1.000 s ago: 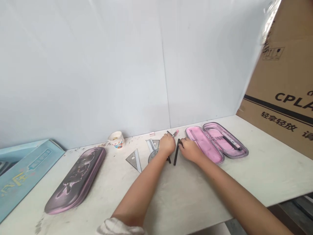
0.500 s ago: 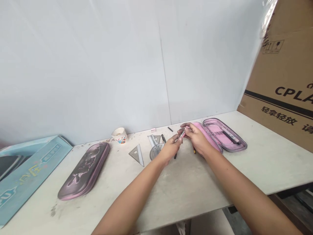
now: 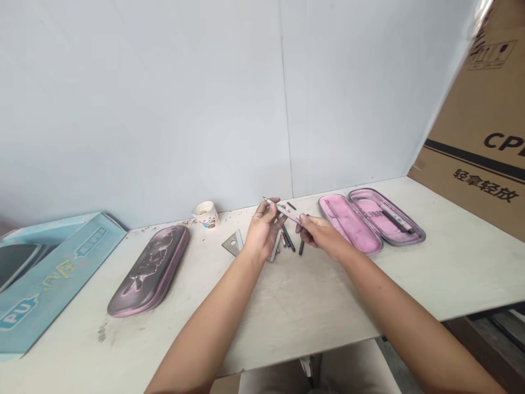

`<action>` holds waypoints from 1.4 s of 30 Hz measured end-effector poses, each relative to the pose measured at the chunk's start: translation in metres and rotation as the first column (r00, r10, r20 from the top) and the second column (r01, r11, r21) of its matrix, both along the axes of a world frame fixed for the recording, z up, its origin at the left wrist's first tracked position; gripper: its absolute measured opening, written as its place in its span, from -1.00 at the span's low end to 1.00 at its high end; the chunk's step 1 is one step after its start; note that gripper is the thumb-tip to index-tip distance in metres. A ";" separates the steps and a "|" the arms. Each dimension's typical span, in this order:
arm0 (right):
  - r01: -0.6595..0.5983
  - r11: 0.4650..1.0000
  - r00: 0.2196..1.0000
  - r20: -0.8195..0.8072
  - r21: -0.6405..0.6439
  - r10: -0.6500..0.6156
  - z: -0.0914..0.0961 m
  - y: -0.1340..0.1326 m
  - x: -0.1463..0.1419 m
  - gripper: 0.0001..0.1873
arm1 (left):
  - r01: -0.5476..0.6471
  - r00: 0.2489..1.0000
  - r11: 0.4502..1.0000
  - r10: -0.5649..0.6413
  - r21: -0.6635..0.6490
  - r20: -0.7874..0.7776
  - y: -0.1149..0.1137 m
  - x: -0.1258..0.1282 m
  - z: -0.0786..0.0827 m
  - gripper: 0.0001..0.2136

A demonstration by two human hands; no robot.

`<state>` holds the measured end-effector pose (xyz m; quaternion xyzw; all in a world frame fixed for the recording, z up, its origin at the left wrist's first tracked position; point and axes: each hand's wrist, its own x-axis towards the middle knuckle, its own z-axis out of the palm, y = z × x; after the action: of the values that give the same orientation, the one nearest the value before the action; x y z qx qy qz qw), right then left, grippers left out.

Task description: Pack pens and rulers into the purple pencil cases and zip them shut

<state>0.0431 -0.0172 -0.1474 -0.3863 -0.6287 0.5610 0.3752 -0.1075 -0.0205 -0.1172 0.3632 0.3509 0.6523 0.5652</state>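
Observation:
A pale pink pen [image 3: 289, 214] slants between my two hands above the table, its pointed tip toward the upper left. My left hand [image 3: 264, 227] is closed on the tip end, while my right hand [image 3: 319, 232] pinches the other end. Under and between the hands lie several dark pens [image 3: 289, 238] and another dark pen [image 3: 302, 247]. A set square [image 3: 232, 243] shows left of my left hand, which hides part of the rulers. To the right, a pink pencil case [image 3: 356, 227] lies open, with a marker and a light pen [image 3: 397, 218] in its far half.
A closed dark pencil case [image 3: 151, 271] with pink edging lies on the left. Behind it stands a paper cup [image 3: 206, 214] near the wall. A light blue box [image 3: 61, 284] is at far left, and a large cardboard box [image 3: 471, 148] at right. A small dark stick [image 3: 291, 206] lies near the wall.
My hands have moved farther apart, and the pen between them now shows along its length with its tip to the left. The view has shifted slightly, showing more of the open case.

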 end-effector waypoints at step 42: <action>-0.164 0.740 0.351 0.739 0.653 -0.574 -0.017 0.000 0.002 -0.80 | -0.093 0.968 0.933 0.003 -0.347 -0.250 -0.028 -0.043 -0.031 -0.69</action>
<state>0.0448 -0.0173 -0.1641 -0.5609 -0.8143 -0.0534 0.1398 -0.1506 -0.0483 -0.1479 0.3240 0.5390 0.5419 0.5576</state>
